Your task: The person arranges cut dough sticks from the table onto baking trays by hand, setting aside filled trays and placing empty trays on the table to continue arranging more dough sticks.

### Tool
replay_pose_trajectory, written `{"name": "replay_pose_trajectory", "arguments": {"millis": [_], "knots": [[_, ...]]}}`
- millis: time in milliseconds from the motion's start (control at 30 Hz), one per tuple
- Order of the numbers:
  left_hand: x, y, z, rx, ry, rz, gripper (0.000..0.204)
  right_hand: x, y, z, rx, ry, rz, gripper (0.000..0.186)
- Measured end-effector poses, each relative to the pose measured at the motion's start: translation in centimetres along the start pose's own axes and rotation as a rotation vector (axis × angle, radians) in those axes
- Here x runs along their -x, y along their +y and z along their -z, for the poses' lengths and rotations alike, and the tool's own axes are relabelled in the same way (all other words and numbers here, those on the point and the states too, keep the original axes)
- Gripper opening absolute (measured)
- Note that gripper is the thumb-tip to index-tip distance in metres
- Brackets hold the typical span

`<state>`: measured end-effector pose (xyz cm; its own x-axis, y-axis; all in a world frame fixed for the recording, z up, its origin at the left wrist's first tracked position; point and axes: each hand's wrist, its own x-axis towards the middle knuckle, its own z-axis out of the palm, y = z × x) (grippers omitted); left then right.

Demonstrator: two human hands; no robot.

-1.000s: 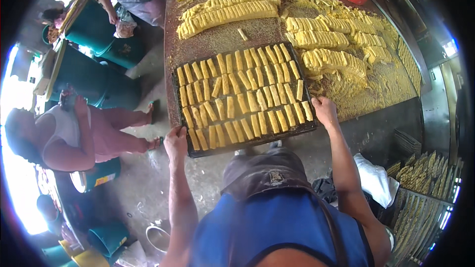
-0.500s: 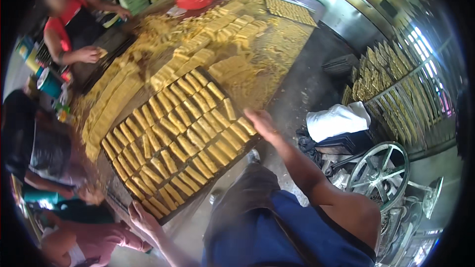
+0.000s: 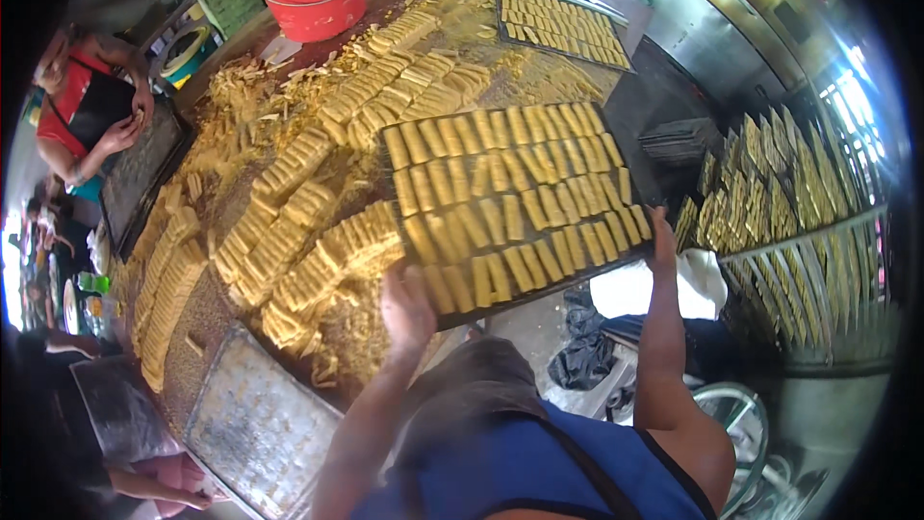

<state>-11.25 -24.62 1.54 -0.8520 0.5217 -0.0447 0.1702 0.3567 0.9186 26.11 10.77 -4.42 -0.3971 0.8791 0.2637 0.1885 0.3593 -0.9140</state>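
I hold a dark baking tray (image 3: 556, 274) filled with several rows of yellow stick-shaped pieces (image 3: 525, 159). My left hand (image 3: 406, 308) grips its near left corner, blurred by motion, and my right hand (image 3: 661, 236) is closed on its near right corner. Behind and left of it lie stacks of pale cut sticks (image 3: 289, 241) on a brown, crumb-covered worktable (image 3: 231, 327). A bare metal tray (image 3: 250, 424) lies at the table's near left.
A red bucket (image 3: 310, 0) and a filled tray (image 3: 563, 27) stand at the back. On the right are a loaded metal rack (image 3: 789, 270), steel doors (image 3: 731, 19) and a white sack (image 3: 659, 294). A co-worker (image 3: 87, 116) and another person's arm (image 3: 164, 486) are at the left.
My view has swung right. The held tray has moved over the table's right part, toward the rack. An empty metal tray now shows at the table's near left.
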Motion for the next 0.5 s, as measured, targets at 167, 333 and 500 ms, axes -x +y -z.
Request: {"name": "replay_pose_trajectory", "arguments": {"millis": [167,333,500], "knots": [[-0.8,0.3,-11.4,0.007,-0.187,-0.017,0.04,-8.6,3.2,6.1,-0.541,0.092,-0.522,0.076],[-2.6,1.1,-13.7,0.091,-0.548,0.09,0.045,-14.9,6.7,9.3,-0.513,0.012,-0.523,0.06],[-3.2,3.1,-14.7,-0.05,-0.672,0.255,0.047,-21.7,8.8,7.6,-0.186,0.026,-0.622,0.061]]}}
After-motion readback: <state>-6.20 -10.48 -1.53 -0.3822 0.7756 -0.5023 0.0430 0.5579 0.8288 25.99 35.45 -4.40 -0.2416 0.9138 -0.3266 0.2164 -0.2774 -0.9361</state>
